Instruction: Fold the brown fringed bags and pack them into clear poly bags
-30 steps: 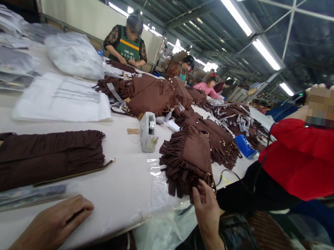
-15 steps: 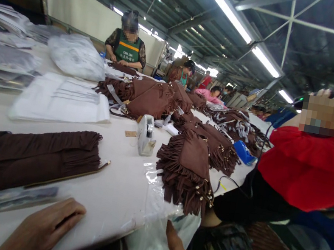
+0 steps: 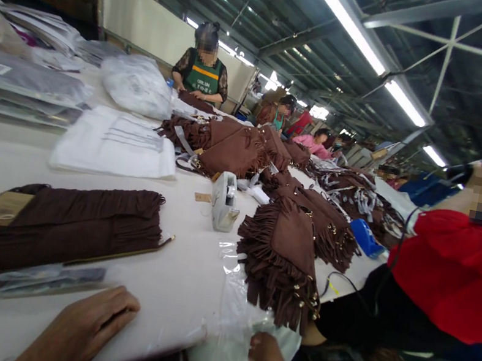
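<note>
My left hand (image 3: 97, 323) rests at the front of the white table, its fingers curled together and no object showing in them. Just beyond it lies a folded dark-brown fringed piece (image 3: 88, 225) with a cardboard tag (image 3: 3, 208), beside a flat clear plastic packet (image 3: 36, 281). Over the table edge hangs a clear plastic bag (image 3: 218, 360). Against this bag is my right hand (image 3: 268, 356), fingers bent inward; whether they grip the film is hidden. A brown fringed bag (image 3: 294, 233) with gold-coloured metal bits lies above my right hand.
A tape dispenser (image 3: 224, 202) stands mid-table, with a blue dispenser (image 3: 366, 238) farther right. White sheets (image 3: 115, 152) and plastic-wrapped stacks (image 3: 15, 85) lie left. More brown fringed bags (image 3: 232, 148) are heaped behind. A person in red (image 3: 462, 275) is close on the right; others work beyond.
The view has swung left, so things appear shifted right. My right hand's fingers, pointing up before, are now bent inward at the plastic bag. My left hand keeps its curled pose.
</note>
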Demonstrator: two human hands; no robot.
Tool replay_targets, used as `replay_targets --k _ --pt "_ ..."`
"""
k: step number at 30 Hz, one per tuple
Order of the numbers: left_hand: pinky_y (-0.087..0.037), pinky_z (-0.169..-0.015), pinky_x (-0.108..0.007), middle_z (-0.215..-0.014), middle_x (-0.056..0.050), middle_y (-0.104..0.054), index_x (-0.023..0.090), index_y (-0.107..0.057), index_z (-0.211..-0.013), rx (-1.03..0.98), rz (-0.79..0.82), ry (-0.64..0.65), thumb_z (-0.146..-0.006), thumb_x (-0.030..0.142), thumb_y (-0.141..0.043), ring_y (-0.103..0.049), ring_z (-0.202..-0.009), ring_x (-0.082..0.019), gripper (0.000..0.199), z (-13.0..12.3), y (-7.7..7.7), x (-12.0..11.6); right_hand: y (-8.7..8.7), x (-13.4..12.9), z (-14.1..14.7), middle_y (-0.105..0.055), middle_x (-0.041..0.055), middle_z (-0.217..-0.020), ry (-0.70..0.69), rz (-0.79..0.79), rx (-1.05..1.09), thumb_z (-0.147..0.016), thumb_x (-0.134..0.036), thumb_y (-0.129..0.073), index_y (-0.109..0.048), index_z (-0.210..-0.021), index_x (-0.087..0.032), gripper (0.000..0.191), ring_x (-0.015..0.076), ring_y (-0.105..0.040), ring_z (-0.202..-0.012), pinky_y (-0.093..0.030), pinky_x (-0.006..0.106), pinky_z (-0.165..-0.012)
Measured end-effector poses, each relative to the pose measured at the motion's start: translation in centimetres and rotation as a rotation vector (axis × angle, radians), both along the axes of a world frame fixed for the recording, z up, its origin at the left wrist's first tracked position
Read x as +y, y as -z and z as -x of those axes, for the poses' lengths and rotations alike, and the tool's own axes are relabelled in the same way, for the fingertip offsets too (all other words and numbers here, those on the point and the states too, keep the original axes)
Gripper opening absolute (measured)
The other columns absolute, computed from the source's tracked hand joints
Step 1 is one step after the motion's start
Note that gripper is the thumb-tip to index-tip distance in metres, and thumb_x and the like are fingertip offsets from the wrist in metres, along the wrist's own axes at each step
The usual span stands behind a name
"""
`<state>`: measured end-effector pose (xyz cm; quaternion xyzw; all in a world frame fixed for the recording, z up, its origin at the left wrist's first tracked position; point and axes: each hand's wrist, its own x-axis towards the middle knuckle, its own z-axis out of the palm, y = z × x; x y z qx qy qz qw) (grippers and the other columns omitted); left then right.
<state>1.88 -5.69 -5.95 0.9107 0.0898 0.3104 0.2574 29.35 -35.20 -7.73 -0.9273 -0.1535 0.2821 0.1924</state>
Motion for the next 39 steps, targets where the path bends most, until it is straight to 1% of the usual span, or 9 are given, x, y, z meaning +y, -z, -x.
replay_targets --k 3,5,10,14,18,25,28,32,39 --pt "-0.051 -0.068 -0.014 -0.08 0.002 -0.07 0.027 -0.066 -0.087 0.059 0.096 0.013 -0.094 0.039 -0.049 -0.068 -0.072 -0.012 0.022 -0.1 -0.2 -0.3 -5.1 -1.7 -0.6 -0.063 -0.0006 -0.061 0.032 -0.094 0.127 -0.087 -0.028 -0.064 -0.061 -0.084 -0.014 0.015 0.0176 -0.067 -0.06 -0.052 0.028 -0.058" --pt "-0.051 -0.07 -0.017 -0.082 0.001 -0.069 0.026 -0.066 -0.089 0.109 0.191 0.052 -0.093 0.036 -0.05 -0.067 -0.074 -0.013 0.019 -0.3 -0.9 -0.8 -9.4 -1.2 -0.3 -0.068 0.0008 -0.069 0.031 -0.43 0.269 -0.082 -0.033 -0.069 -0.06 -0.089 -0.016 0.02 0.0173 -0.069 -0.068 -0.053 0.028 -0.065" --pt "-0.05 -0.091 -0.031 -0.128 -0.008 -0.059 0.027 -0.052 -0.13 0.109 0.558 0.199 -0.083 0.034 -0.062 -0.058 -0.112 -0.022 0.047 -1.2 -5.1 -2.4 -15.5 6.4 4.3 -0.064 -0.0027 -0.061 0.126 -1.059 0.678 -0.063 -0.033 -0.089 -0.062 -0.082 -0.018 0.037 0.0112 -0.064 -0.056 -0.047 0.019 -0.053" --pt "-0.046 -0.097 -0.036 -0.147 -0.011 -0.041 0.027 -0.033 -0.145 0.022 0.912 0.289 -0.072 0.042 -0.074 -0.046 -0.127 -0.025 0.085 -1.9 -7.8 -1.2 -14.5 14.0 8.8 -0.068 -0.0011 -0.072 0.078 -1.093 1.029 -0.061 -0.027 -0.091 -0.064 -0.088 -0.019 0.039 0.0114 -0.068 -0.07 -0.053 0.02 -0.065" --pt "-0.046 -0.077 -0.027 -0.09 -0.004 -0.067 0.017 -0.068 -0.092 -0.033 0.761 0.064 -0.082 0.034 -0.063 -0.06 -0.085 -0.018 0.021 -0.8 -8.4 1.0 -13.0 19.3 12.3 -0.069 0.0039 -0.096 -0.026 -1.074 1.184 -0.06 -0.033 -0.091 -0.063 -0.108 -0.019 0.058 0.012 -0.067 -0.085 -0.053 0.024 -0.083" --pt "-0.033 -0.057 -0.021 -0.067 0.004 -0.058 0.016 -0.063 -0.074 0.099 0.653 -0.18 -0.081 0.027 -0.056 -0.05 -0.063 -0.012 0.014 3.9 -9.0 4.3 -10.9 25.2 13.0 -0.063 -0.0001 -0.083 -0.516 -0.835 0.784 -0.06 -0.041 -0.087 -0.055 -0.123 -0.017 0.075 0.007 -0.049 -0.049 -0.039 0.019 -0.043" --pt "-0.029 -0.054 -0.021 -0.063 0.004 -0.056 0.016 -0.061 -0.068 0.188 0.628 -0.254 -0.082 0.031 -0.054 -0.05 -0.061 -0.012 0.021 5.1 -9.1 6.1 -11.1 26.9 12.5 -0.061 0.0108 -0.118 -0.692 -0.826 0.511 -0.052 -0.047 -0.089 -0.041 -0.14 -0.02 0.104 0.0234 -0.063 -0.096 -0.053 0.031 -0.074" --pt "-0.028 -0.052 -0.023 -0.06 0.001 -0.061 0.017 -0.063 -0.061 0.361 0.528 -0.335 -0.079 0.027 -0.05 -0.054 -0.058 -0.014 0.024 5.1 -9.1 7.4 -12.2 27.6 14.2 -0.032 0.0128 -0.153 -0.999 -0.813 0.157 -0.044 -0.046 -0.092 -0.025 -0.15 -0.025 0.127 0.0328 -0.028 -0.141 -0.03 0.049 -0.112" --pt "-0.032 -0.057 -0.025 -0.069 0.001 -0.07 0.023 -0.069 -0.074 0.511 0.357 -0.425 -0.078 0.028 -0.059 -0.064 -0.068 -0.018 0.012 6.2 -9.9 8.1 -11.6 29.0 16.1 -0.069 0.0025 -0.086 -1.071 -0.758 -0.123 -0.086 -0.02 -0.054 -0.069 -0.092 -0.022 0.016 0.0186 -0.064 -0.08 -0.049 0.029 -0.075"
